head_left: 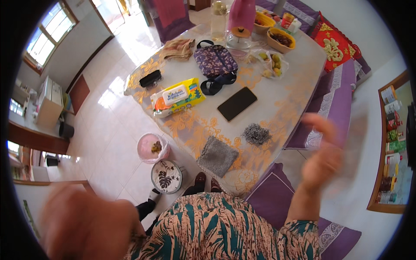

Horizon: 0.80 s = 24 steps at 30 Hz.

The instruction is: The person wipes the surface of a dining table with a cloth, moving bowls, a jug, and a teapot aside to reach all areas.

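- The right hand (323,162) is raised beyond the desk's right edge, blurred; one finger arches out apart from the rest, and nothing shows in its grasp — how far the other fingers are open I cannot tell.
- The left hand (86,221) is a large blur at the lower left, well apart from the desk; whether it is open or closed, or has hold of anything, I cannot tell.
- The desk (277,102) wears a pale, glossy cover with gold floral patterns.
- Nearest the right hand on it lies a tangled grey wire scouring pad (257,134).
- Beside that, toward the near corner, a square grey fabric cloth (218,157) lies flat.
- Farther in, a black rectangular smartphone (237,103) lies screen up, dark.
- Left of the phone is a yellow-and-green soft plastic pack of wipes (177,97) with a white lid; beyond it, a small black oblong case (150,79).
- Behind these sit a dark purple floral fabric bag (215,60) with a black strap, a crumpled brown-and-beige cloth (177,49) and a clear plastic bag of greenish-yellow fruit (274,65).
- On the floor left of the desk — a round stool with a leaf-patterned top (167,175), just beside a pink round bin (145,149).
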Each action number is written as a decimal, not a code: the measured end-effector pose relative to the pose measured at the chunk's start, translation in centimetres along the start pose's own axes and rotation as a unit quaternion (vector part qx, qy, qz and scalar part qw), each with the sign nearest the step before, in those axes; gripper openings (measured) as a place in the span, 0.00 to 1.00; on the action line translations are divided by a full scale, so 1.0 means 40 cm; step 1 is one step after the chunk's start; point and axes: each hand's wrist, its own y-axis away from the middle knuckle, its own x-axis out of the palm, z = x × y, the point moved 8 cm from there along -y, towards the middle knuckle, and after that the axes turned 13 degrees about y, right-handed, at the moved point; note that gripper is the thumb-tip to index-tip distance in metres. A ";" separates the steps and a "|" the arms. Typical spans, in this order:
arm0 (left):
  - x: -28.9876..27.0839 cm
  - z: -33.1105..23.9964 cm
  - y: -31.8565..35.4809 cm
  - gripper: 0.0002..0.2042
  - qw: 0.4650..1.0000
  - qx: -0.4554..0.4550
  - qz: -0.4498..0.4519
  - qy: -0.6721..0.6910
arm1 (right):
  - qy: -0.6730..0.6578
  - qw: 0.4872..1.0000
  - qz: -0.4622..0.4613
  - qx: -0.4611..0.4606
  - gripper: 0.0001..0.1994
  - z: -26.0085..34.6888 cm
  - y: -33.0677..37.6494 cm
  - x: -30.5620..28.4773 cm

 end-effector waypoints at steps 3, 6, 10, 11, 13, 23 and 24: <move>0.098 0.365 0.280 0.15 0.951 -0.296 0.089 0.010 | 0.142 0.963 0.183 0.139 0.22 -0.229 0.201 0.184; 0.246 0.441 0.477 0.18 0.931 -0.285 0.227 -0.026 | 0.338 0.887 0.280 0.143 0.33 -0.305 0.320 0.269; 0.328 0.469 0.603 0.18 0.884 -0.231 0.403 -0.055 | 0.426 0.826 0.343 0.136 0.37 -0.358 0.351 0.330; 0.338 0.484 0.631 0.19 0.873 -0.225 0.427 -0.071 | 0.420 0.829 0.344 0.131 0.36 -0.395 0.364 0.343; 0.341 0.504 0.638 0.20 0.863 -0.245 0.435 -0.082 | 0.392 0.849 0.325 0.144 0.31 -0.425 0.357 0.343; 0.330 0.546 0.713 0.25 0.838 -0.278 0.467 -0.045 | -0.149 0.815 0.231 0.511 0.24 -0.372 0.283 0.612; 0.335 0.543 0.714 0.25 0.832 -0.272 0.482 -0.035 | -0.188 0.796 0.227 0.529 0.27 -0.387 0.275 0.657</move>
